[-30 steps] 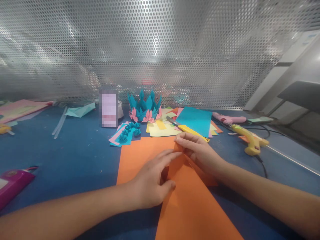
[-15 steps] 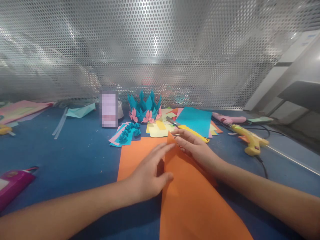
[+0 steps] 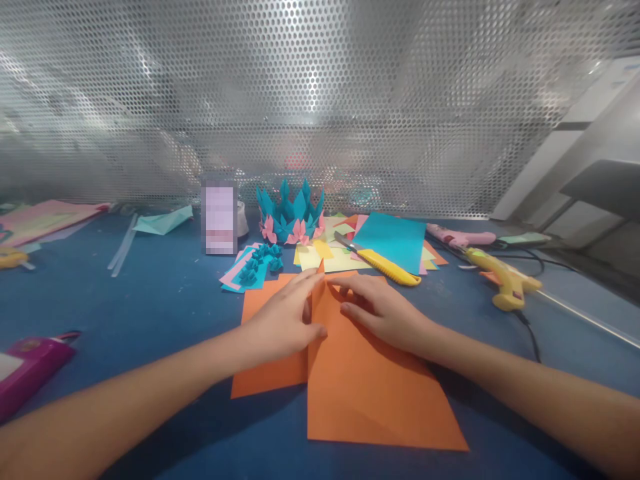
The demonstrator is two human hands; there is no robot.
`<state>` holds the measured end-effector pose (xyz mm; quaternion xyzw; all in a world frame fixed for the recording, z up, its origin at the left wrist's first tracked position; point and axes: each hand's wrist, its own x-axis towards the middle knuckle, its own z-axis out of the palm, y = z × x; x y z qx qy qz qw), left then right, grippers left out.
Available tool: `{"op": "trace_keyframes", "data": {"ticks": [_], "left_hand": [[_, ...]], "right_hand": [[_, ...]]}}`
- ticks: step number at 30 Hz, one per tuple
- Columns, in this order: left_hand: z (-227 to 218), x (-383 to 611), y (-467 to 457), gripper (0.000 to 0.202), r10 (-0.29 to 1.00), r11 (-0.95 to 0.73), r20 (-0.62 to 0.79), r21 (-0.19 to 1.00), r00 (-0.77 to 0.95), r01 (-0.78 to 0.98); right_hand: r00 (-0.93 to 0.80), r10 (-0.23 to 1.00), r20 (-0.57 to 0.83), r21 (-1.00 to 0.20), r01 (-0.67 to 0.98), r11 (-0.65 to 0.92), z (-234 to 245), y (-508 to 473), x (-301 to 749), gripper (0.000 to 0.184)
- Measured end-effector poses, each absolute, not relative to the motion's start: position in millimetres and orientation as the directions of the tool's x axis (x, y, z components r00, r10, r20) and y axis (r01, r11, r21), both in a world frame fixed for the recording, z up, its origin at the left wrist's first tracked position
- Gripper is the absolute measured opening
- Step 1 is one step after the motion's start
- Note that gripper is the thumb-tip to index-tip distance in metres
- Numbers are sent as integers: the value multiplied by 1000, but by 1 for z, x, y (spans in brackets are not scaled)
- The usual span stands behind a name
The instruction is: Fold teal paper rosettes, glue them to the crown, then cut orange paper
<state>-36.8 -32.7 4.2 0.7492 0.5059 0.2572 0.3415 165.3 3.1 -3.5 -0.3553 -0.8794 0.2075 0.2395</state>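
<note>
An orange paper sheet [image 3: 380, 387] is bent up along its left side, with a pointed corner rising at the far end. My left hand [image 3: 285, 317] holds that raised left edge, its thumb on the near face and its fingertips close to the peak. On the sheet's upper part rests my right hand [image 3: 390, 310], fingers stretched toward the fold and thumb apart. A second orange piece [image 3: 265, 383] lies flat to the left, partly under my left hand; whether it joins the raised sheet is hidden. A yellow utility knife [image 3: 390, 267] lies just beyond my right hand.
Behind stand a teal paper crown [image 3: 290, 217] with pink flowers and a blurred-out upright rectangle [image 3: 220, 220]. Small blue paper flowers [image 3: 260, 263] and coloured sheets [image 3: 393, 237] lie in front. Yellow [image 3: 510, 287] and pink [image 3: 460, 237] glue guns with cords are at right; a magenta object [image 3: 35, 367] is at left.
The raised orange sheet has shifted left and lies lower, its near edge now in view. My right hand has moved left and nearer, off the peak; my left hand has moved slightly left.
</note>
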Motion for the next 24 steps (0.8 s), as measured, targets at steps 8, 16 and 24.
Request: {"op": "trace_keyframes", "data": {"ticks": [8, 16, 24], "left_hand": [[9, -45, -29, 80, 927, -289, -20, 603, 376, 743], [23, -51, -26, 78, 913, -368, -67, 283, 401, 886], [20, -53, -22, 73, 846, -486, -84, 283, 526, 827]], "right_hand": [[-712, 681, 173, -360, 598, 717, 4, -2, 161, 29], [-751, 648, 127, -232, 613, 756, 3, -5, 162, 33], [-767, 624, 147, -161, 604, 781, 1, -5, 161, 35]]}}
